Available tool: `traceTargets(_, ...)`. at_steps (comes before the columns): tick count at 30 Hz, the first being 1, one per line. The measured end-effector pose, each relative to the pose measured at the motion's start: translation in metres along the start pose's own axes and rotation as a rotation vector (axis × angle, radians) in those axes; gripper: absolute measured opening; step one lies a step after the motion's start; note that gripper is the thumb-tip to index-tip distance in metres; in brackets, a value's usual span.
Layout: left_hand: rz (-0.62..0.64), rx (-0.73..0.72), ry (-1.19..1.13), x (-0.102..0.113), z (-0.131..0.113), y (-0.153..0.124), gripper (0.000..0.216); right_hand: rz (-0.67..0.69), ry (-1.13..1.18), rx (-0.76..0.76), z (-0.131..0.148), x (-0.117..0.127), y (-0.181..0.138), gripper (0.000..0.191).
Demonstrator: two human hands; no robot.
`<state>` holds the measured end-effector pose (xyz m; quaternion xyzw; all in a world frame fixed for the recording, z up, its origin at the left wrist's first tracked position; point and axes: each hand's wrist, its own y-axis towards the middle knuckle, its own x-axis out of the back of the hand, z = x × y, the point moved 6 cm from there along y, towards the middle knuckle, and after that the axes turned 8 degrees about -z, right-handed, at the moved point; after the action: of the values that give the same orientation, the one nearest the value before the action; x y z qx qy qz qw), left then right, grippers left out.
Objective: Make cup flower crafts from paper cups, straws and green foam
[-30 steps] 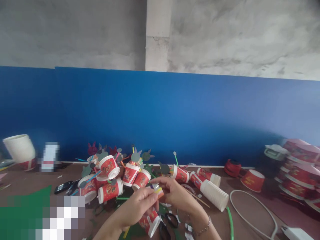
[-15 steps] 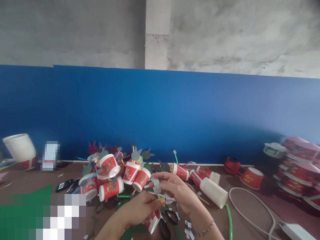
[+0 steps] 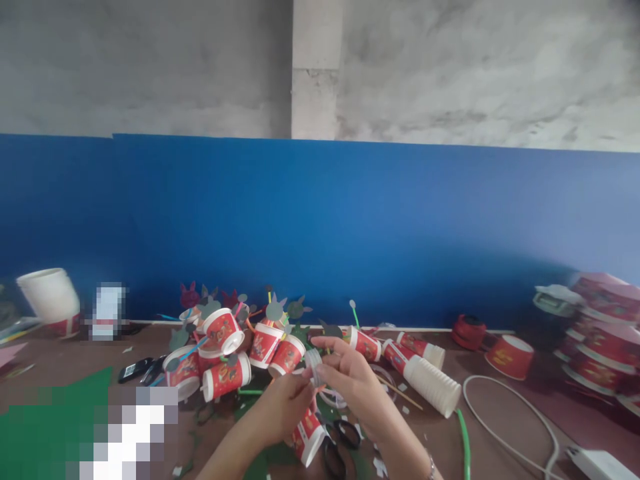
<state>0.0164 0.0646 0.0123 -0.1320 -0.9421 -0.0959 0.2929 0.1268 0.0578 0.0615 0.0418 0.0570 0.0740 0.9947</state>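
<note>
The right hand grips a roll. The left hand is beside it; I can't tell its grip.

the left hand and right hand meet at a small whitish roll; below them a tilted red cup shows beside black scissors, with stacked cups farther right.

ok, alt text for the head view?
A person's left hand and right hand meet at a small pale ribbed roll, near a red cup and black-handled scissors on a cluttered brown table. More red cups are piled beyond, a blue panel behind.
</note>
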Motion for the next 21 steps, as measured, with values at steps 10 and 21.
traceTargets(10, -0.103, -0.045, 0.224, 0.006, -0.004, -0.003, 0.027, -0.095, 0.041, -0.033, 0.005, 0.003, -0.006, 0.046)
traceTargets(21, -0.182, 0.065, -0.231, 0.011, 0.010, 0.009, 0.028, 0.020, -0.171, 0.043, 0.005, 0.007, -0.003, 0.037)
